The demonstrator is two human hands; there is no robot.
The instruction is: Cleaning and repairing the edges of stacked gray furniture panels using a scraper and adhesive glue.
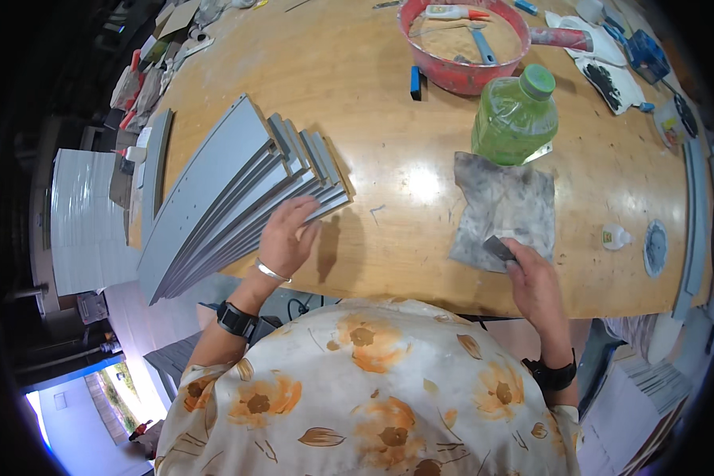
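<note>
A fanned stack of long grey panels (214, 166) lies on the left side of the wooden table, its near left ends jutting past the edge. Beside the stack's right end is my left hand (288, 238), fingers loosely bent and apart, holding nothing; whether the fingertips touch a panel I cannot tell. My right hand (535, 282) pinches a small dark flat block (498, 248) between thumb and fingers. That block sits over the lower part of a grey, stained cloth (509, 202) spread on the table.
Behind the cloth stands a green bottle (516, 119) with a green cap. Farther back, a red pan (460, 75) holds tan filler, a tube and a blue-handled tool. A blue block (416, 83) is left of it. A small bottle (615, 236) and a round grey-smeared lid (655, 248) lie at right.
</note>
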